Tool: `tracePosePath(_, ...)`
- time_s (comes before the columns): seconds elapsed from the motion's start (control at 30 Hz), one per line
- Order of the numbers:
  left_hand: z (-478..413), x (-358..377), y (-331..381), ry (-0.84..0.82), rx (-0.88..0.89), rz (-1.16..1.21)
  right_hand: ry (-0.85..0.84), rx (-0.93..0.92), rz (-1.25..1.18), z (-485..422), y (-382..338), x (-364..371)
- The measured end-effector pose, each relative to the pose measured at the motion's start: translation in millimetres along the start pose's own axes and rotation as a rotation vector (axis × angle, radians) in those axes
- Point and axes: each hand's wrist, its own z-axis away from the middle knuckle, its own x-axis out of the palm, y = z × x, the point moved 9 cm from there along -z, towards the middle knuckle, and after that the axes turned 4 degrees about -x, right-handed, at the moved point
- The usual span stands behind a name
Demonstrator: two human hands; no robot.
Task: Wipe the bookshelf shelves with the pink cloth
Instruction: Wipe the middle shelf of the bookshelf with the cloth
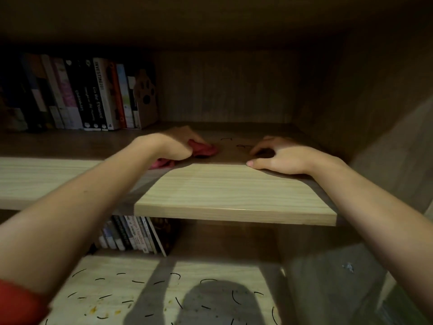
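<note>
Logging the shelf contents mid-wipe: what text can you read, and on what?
"INVESTING 101": white book spine, upper row.
"Go the Distance": black book spine beside it.
Too blurred to read: the other upper spines and the lower-shelf books.

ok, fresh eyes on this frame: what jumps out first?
Two hands reach into the middle shelf: the left hand grips the pink cloth, the right hand rests on the board beside it. A row of books stands back left; black scribbles mark the lower shelf.
</note>
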Motion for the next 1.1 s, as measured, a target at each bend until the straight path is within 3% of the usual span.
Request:
tracePosePath(0.13,0.9,9.6,34.1,0.000,0.131,-0.045,-0.003,0.005,-0.001,-1.7,1.3,1.2)
tracePosePath(0.3,7.7,7.9,12.4,-0.063,0.047,-0.141,-0.001,-0.003,-0.012,-2.8,2.2,0.3)
tracePosePath(0.43,-1.4,5.0,32.7,0.013,0.121,-0.061,0.000,-0.001,-0.023,-2.1,2.1,0.9)
tracePosePath(0.57,8.4,13.9,30.0,-0.052,0.136,-0.095,-0.004,-0.012,-0.007,-2.5,1.3,0.3)
tracePosePath(0.7,4.2,4.0,13.2,-0.051,0.013,-0.097,-0.005,-0.020,-0.022,-2.5,-0.6,0.4)
tracePosePath(0.83,-6.8,3.6,28.2,0.042,0.099,-0.034,-0.009,-0.024,-0.023,-2.4,-0.8,0.1)
tracePosePath(0.93,4.2,9.9,26.8,-0.012,0.146,-0.069,-0.009,-0.024,-0.019,-2.5,-1.1,0.1)
tracePosePath(1.1,8.0,0.5,-0.4,-0.023,-0.003,-0.079,-0.017,-0.029,-0.011,-1.8,-2.0,-0.3)
